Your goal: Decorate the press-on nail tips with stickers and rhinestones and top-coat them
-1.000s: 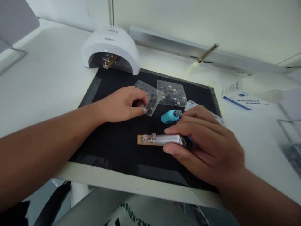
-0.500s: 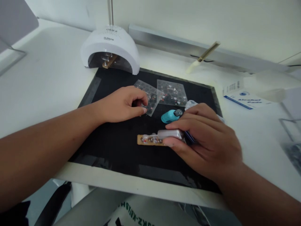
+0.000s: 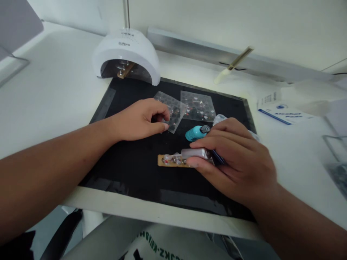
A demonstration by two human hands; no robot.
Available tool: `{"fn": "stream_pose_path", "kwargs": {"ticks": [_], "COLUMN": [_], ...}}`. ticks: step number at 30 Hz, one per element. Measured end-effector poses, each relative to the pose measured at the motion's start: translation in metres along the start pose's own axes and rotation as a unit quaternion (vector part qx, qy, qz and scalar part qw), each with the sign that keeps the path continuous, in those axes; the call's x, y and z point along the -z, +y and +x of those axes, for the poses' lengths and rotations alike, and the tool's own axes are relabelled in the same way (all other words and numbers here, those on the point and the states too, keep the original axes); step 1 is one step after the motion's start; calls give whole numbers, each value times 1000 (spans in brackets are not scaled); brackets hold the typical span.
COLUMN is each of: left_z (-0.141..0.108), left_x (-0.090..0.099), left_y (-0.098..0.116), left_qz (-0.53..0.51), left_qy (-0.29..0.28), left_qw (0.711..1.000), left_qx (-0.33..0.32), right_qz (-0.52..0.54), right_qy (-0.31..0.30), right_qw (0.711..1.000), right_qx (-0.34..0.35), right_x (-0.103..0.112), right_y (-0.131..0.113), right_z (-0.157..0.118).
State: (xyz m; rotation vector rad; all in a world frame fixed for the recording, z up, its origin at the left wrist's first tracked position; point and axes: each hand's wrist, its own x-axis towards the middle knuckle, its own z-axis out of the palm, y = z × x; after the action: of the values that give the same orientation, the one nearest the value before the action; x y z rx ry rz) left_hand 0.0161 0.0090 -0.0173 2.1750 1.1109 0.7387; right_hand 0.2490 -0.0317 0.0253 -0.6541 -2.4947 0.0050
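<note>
My right hand pinches a silvery-pink cap with a thin brush between thumb and fingers, over a narrow wooden strip that bears several small shiny pieces. The brush end points left, just above those pieces. A dark blue item, partly hidden, lies under the fingers. My left hand rests with curled fingers at the edge of a clear sticker sheet; whether anything is between its fingertips is hidden. Beyond my right fingers lies a turquoise bottle with a black cap.
A white dome lamp at the back left has another wooden strip inside. A second sticker sheet lies on the black mat. Behind my right hand is crumpled clear plastic. An alcohol pads box and a brush are farther off.
The whole view has shifted very slightly. My right hand and the brush cap have barely moved, and my left hand stays in place.
</note>
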Motion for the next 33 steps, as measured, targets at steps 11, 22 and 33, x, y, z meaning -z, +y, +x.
{"fn": "stream_pose_path", "kwargs": {"ticks": [11, 22, 33], "left_z": [-1, -1, -2], "left_x": [0, 0, 0], "left_y": [-1, -1, 0], "left_qz": [0, 1, 3], "left_qy": [2, 0, 0], "left_qw": [1000, 1000, 1000], "left_qx": [-6, -12, -12], "right_qz": [91, 0, -29], "right_qy": [-19, -6, 2], "right_qw": [996, 1000, 1000], "right_qx": [15, -10, 4], "right_x": [3, -1, -3], "right_y": [2, 0, -2], "right_z": [0, 0, -1]}}
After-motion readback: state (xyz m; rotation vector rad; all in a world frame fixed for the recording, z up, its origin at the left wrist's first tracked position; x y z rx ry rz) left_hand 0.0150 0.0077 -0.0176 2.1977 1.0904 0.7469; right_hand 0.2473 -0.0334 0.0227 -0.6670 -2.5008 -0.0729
